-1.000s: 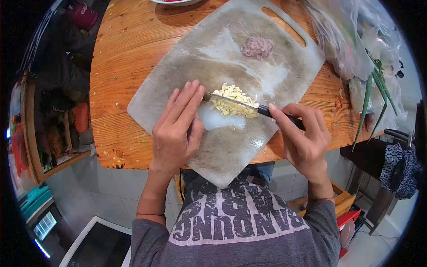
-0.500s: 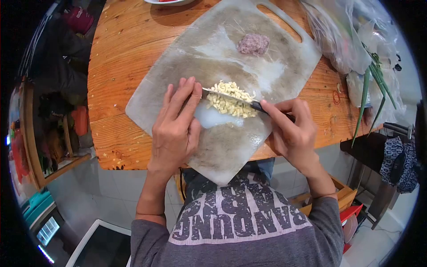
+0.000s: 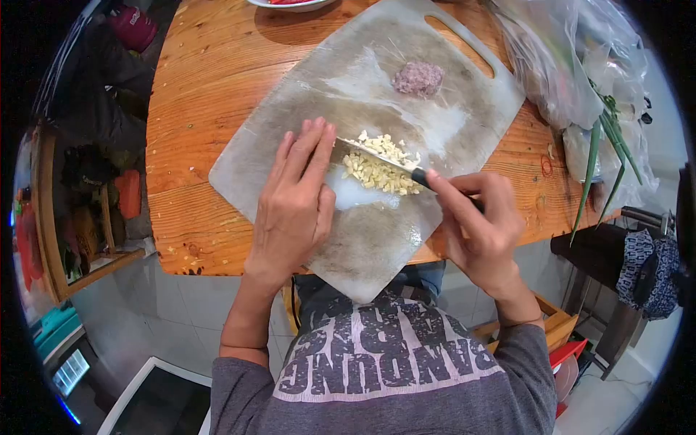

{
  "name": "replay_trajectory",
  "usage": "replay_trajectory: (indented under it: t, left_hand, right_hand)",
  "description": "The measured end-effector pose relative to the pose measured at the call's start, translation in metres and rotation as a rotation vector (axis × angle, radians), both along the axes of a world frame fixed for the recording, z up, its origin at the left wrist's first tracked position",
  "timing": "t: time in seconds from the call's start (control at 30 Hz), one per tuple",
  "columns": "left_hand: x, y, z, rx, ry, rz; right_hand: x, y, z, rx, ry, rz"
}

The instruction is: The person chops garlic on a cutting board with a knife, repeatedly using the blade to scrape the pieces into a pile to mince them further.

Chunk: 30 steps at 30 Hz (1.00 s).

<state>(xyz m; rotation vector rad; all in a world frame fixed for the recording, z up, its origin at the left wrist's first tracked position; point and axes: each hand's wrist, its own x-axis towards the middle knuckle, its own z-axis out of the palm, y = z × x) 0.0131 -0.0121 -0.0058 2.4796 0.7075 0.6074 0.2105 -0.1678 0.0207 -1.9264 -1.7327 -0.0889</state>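
My right hand [image 3: 487, 221] is closed around the black handle of a kitchen knife [image 3: 378, 155]. Its blade lies across a heap of finely chopped pale yellow pieces [image 3: 377, 176], which look like garlic. At the blade's tip, my left hand [image 3: 293, 196] has its fingers stretched out, fingertips right by the metal. Beneath both is a worn, whitish cutting board [image 3: 362, 250], set cornerwise on the table. Farther up the board sits a small mound of pinkish-purple mince [image 3: 418, 78].
The wooden table [image 3: 192, 138] has a white dish [image 3: 297, 6] with something red at its far edge. Clear plastic bags [image 3: 540, 61] and green onion leaves [image 3: 612, 138] lie at the right. A red rubber band [image 3: 546, 166] is beside the board.
The knife blade has swung to a slightly steeper slant across the chopped pieces. My left hand stays at the tip, and the whole view has shifted a little.
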Motion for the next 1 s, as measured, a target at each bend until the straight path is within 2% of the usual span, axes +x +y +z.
replay_trajectory:
  t: [0.17,0.27,0.37,0.4,0.5,0.73,0.83,0.93,1.0]
  left_hand:
    - [-0.003,-0.001,-0.003,-0.006,0.000,-0.009]
    - [0.000,-0.001,-0.001,-0.004,0.007,0.000]
    - [-0.004,0.001,0.000,0.018,0.049,-0.013]
    - [-0.004,0.000,0.000,0.006,0.048,-0.022]
    - [-0.005,-0.001,0.000,-0.001,0.047,-0.020]
    - [-0.004,0.000,-0.001,0.008,0.039,-0.008]
    - [-0.003,0.001,-0.001,0.011,0.035,0.003]
    - [-0.003,-0.001,-0.001,0.001,0.039,0.004]
    - [-0.002,0.000,-0.001,0.020,0.047,0.024]
  right_hand:
    - [-0.004,-0.006,0.014,0.006,-0.103,0.014]
    - [0.007,-0.002,-0.004,0.023,-0.010,0.007]
    - [0.002,0.000,-0.002,0.026,-0.105,0.037]
    - [0.007,0.002,0.003,-0.020,-0.034,0.037]
    - [0.001,0.000,0.015,0.011,-0.147,0.023]
    - [0.011,0.008,0.002,-0.043,-0.058,0.037]
    - [0.009,0.007,0.024,-0.004,-0.174,0.028]
    - [0.021,0.016,0.016,0.006,-0.110,0.062]
    - [0.020,0.020,0.018,0.037,-0.176,0.059]
